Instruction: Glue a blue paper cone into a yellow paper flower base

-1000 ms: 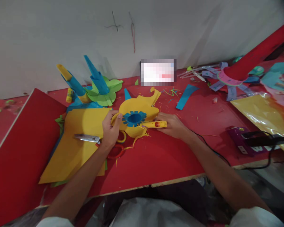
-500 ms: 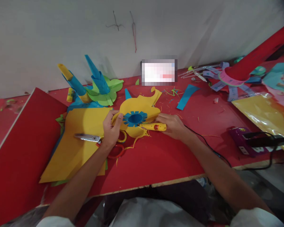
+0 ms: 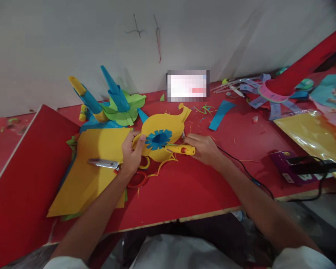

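My left hand (image 3: 133,151) pinches the left edge of a yellow paper flower shape (image 3: 164,121), thumb on its face. A blue paper tube with a fringed end (image 3: 159,139) comes through the middle, its tabs spread outward; its pointed tip shows behind the yellow paper. My right hand (image 3: 203,147) grips a yellow glue gun (image 3: 182,150), whose nozzle is at the lower right tabs of the fringe. Whether the nozzle touches the paper I cannot tell. Scissors (image 3: 109,163) with red and yellow handles lie beneath my left wrist, on yellow paper sheets (image 3: 86,186).
Finished-looking paper pieces, green (image 3: 131,114) and blue-and-yellow (image 3: 91,101), stand at the back left near a glue stick (image 3: 83,113). A blurred-out screen (image 3: 188,86) leans on the wall. A blue strip (image 3: 222,115), purple power box (image 3: 288,168) and black cord (image 3: 246,170) lie rightward.
The yellow flower shape and blue tube have turned slightly in my left hand, the tube's tip swinging left. The right side of the yellow paper has moved away from my right hand.
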`<state>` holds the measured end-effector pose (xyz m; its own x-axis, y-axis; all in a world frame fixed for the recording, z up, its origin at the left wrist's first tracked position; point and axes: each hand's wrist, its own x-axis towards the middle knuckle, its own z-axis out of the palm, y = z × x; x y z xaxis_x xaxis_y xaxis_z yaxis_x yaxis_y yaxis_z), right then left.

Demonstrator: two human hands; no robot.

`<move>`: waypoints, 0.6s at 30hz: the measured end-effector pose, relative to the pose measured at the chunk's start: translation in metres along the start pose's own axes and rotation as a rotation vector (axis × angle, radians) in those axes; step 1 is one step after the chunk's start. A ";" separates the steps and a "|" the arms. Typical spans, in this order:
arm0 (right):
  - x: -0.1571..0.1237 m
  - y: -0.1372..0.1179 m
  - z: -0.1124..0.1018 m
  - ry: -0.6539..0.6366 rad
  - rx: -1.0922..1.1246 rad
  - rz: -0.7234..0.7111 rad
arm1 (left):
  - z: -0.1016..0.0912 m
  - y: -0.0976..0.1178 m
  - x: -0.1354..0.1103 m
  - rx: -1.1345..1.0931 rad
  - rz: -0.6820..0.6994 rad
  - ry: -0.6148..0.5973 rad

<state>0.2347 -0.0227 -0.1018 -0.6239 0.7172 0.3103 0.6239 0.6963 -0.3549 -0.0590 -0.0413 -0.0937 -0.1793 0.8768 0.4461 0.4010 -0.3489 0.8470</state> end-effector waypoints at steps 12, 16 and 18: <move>0.000 0.001 0.003 -0.017 -0.016 -0.010 | 0.001 0.001 0.000 -0.005 -0.015 0.001; 0.001 -0.003 0.003 -0.042 0.013 -0.021 | 0.001 0.002 0.000 -0.008 -0.016 -0.008; 0.002 -0.004 0.003 -0.034 0.017 -0.008 | 0.000 0.002 0.000 -0.003 -0.021 -0.006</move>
<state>0.2297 -0.0241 -0.1029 -0.6444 0.7103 0.2834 0.6109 0.7010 -0.3681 -0.0579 -0.0416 -0.0921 -0.1822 0.8859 0.4266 0.3947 -0.3315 0.8569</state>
